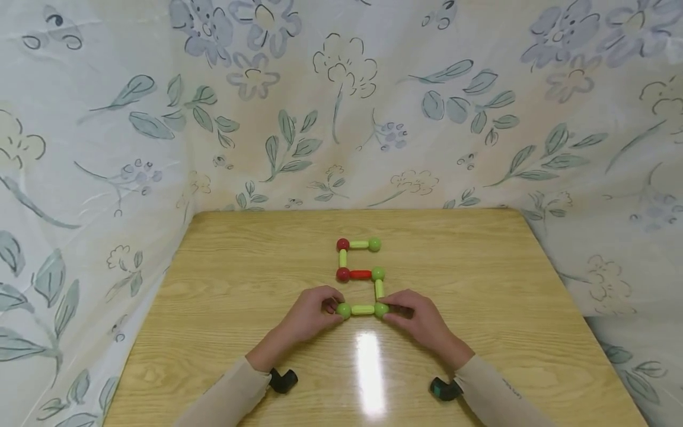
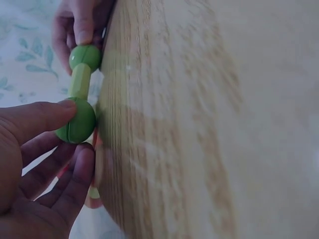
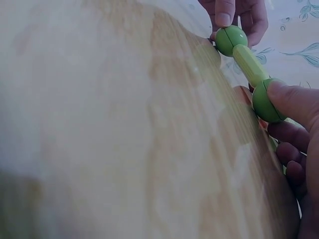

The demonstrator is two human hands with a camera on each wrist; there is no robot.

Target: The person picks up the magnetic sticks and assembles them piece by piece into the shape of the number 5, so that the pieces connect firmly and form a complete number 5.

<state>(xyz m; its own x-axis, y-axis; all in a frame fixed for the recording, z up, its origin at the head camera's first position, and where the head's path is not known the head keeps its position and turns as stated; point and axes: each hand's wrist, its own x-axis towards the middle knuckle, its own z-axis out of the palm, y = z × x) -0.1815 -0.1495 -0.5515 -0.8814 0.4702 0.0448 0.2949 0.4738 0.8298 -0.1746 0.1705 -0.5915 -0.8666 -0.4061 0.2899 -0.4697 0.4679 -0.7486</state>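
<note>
Balls and short rods lie joined on the table in an angular S or 5 shape. At its near end, my left hand [image 1: 311,313] pinches the left green ball [image 1: 344,311] between thumb and fingers. The right green ball [image 1: 381,309] is pinched by my right hand [image 1: 418,315]. A yellow-green rod [image 1: 363,309] joins these two balls. From the right one, another yellow-green rod [image 1: 379,289] runs up to a green ball [image 1: 377,273]. A red rod [image 1: 360,274] links that to a red ball [image 1: 343,274]. Farther back sit a second red ball [image 1: 342,244] and a green ball [image 1: 374,244].
The wooden table [image 1: 240,255] carries the shape near its middle. Floral cloth [image 1: 352,118] hangs behind it and along both sides. Dark wrist devices [image 1: 283,381] sit under both sleeves. Light glares off the table's near part.
</note>
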